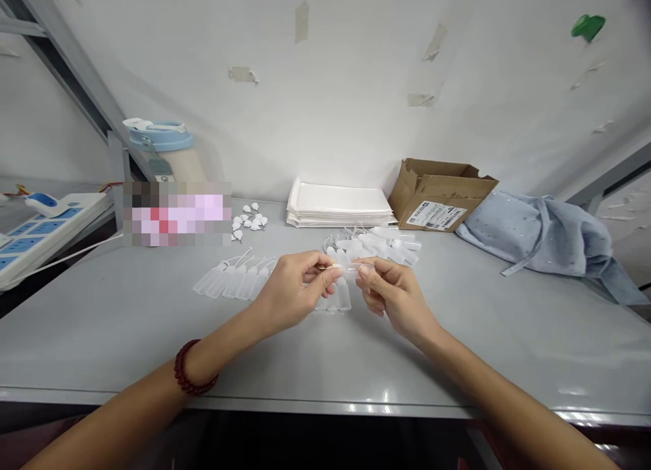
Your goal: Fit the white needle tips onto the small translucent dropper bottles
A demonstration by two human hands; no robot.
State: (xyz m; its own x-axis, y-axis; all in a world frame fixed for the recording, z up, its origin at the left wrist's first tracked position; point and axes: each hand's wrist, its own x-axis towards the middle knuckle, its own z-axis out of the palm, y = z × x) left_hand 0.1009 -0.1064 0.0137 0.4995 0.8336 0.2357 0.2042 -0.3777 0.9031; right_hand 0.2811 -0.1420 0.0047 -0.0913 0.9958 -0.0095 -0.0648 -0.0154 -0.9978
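Observation:
My left hand [300, 285] and my right hand [394, 294] meet above the middle of the table. Between their fingertips is a small clear plastic tube [350, 270]. My left thumb and fingers pinch its whitish end, and my right thumb and fingers pinch the other end. A row of similar translucent tubes [239, 282] with white tops and thin strings lies beside and partly behind my left hand. More tubes [331, 299] lie below the hands. Just behind the hands rests a loose heap of tubes [373, 244]. Small white caps [249, 219] lie scattered at the back left.
A stack of white padded envelopes [340, 200] and an open cardboard box [437, 192] stand by the wall. Blue-grey cloth [544, 236] lies at the right. A light-blue-lidded tumbler [175, 151], a blurred pink patch [178, 216] and a power strip [45, 236] are at the left.

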